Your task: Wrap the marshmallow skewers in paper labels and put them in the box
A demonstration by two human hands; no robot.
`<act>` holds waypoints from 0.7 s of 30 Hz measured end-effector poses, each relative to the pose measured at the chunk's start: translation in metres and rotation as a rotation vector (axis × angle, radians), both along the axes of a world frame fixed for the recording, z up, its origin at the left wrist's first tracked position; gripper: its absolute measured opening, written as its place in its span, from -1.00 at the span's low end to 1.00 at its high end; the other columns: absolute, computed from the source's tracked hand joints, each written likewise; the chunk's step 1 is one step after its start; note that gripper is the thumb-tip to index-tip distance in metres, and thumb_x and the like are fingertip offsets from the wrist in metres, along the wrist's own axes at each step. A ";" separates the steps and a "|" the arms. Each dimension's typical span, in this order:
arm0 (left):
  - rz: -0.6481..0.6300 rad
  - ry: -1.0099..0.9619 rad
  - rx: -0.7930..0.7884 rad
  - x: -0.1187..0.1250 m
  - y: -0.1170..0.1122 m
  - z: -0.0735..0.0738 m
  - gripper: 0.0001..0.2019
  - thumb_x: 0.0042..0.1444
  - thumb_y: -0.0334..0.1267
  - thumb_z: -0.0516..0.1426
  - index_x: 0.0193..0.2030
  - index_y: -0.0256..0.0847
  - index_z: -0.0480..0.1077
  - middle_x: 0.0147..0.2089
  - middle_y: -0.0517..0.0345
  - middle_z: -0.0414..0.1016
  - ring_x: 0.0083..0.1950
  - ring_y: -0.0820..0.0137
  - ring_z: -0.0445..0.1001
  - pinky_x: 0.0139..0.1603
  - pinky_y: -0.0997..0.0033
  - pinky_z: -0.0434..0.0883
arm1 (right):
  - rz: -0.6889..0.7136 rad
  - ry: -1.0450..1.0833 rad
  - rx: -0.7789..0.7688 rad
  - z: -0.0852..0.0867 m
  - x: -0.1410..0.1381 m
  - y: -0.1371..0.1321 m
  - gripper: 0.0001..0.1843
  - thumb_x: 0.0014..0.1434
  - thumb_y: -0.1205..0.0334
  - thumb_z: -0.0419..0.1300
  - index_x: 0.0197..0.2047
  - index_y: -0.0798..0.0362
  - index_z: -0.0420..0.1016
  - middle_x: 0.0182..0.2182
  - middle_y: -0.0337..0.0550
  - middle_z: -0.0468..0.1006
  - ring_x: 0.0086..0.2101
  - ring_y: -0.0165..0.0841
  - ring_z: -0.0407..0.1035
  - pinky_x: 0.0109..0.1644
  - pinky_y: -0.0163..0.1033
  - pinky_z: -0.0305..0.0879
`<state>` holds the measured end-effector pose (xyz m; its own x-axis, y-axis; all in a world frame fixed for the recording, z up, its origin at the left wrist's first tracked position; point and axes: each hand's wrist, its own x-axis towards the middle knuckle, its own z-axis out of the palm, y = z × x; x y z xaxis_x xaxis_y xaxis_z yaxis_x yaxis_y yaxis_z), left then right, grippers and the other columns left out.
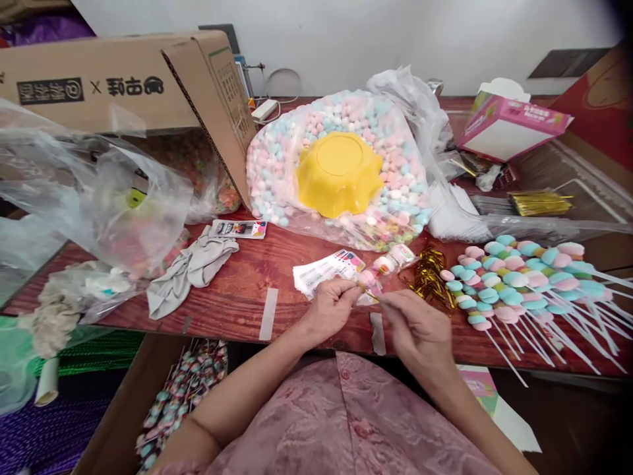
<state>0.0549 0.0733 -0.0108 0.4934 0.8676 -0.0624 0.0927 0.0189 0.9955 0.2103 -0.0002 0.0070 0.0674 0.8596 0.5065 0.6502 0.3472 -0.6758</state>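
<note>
My left hand (332, 307) is closed in a pinch at the front of the table, around the gathered end of a clear bag of marshmallows (390, 260) lying just beyond it. A gold twist tie (368, 293) stretches between my two hands. My right hand (420, 326), a little blurred, pinches the other end of that tie. Beyond the right fingers lies a pile of loose gold twist ties (432, 274). Printed cards (324, 272) fan out past the left hand. Marshmallow skewers (514, 280) on white sticks are heaped to the right.
A yellow bowl (341, 173) sits upside down on a big bag of marshmallows (277, 158) at the back. Left are a cardboard box (208, 99), plastic bags and a grey cloth (190, 270). A pink box (517, 125) stands back right. More skewers (182, 389) lie below the table.
</note>
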 end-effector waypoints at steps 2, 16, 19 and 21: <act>-0.002 -0.008 0.025 0.002 -0.003 0.002 -0.67 0.18 -0.14 0.06 -0.55 -0.25 0.30 -0.52 0.25 0.20 -0.39 0.47 0.17 -0.33 0.48 0.20 | -0.016 -0.078 0.062 -0.007 -0.013 0.006 -0.66 0.23 0.44 0.04 -0.04 -0.01 0.54 -0.25 -0.07 0.59 -0.31 -0.32 0.50 -0.26 -0.23 0.45; -0.065 0.094 0.243 -0.005 -0.005 0.002 -0.66 0.31 -0.15 -0.03 -0.44 -0.24 0.34 -0.40 0.17 0.34 -0.32 0.42 0.27 -0.23 0.43 0.23 | -0.144 -0.083 -0.030 -0.019 -0.023 0.014 -0.34 0.25 0.37 0.07 0.39 0.08 0.04 -0.42 -0.17 0.62 -0.52 -0.40 0.45 -0.42 -0.31 0.38; -0.083 0.142 0.354 -0.004 -0.006 0.004 -0.68 0.34 -0.19 -0.06 -0.39 -0.25 0.34 -0.40 0.16 0.33 -0.33 0.43 0.26 -0.25 0.42 0.21 | -0.210 -0.109 0.069 -0.023 -0.024 0.012 -0.33 0.23 0.37 0.11 0.37 0.09 0.05 -0.50 -0.26 0.58 -0.56 -0.42 0.42 -0.45 -0.34 0.35; -0.097 0.128 0.399 -0.005 -0.007 0.004 -0.71 0.34 -0.22 -0.06 -0.36 -0.25 0.34 -0.39 0.16 0.32 -0.32 0.43 0.26 -0.23 0.42 0.21 | -0.229 -0.097 0.104 -0.025 -0.022 0.011 -0.35 0.21 0.37 0.14 0.35 0.06 0.10 -0.50 -0.29 0.58 -0.57 -0.44 0.41 -0.48 -0.37 0.34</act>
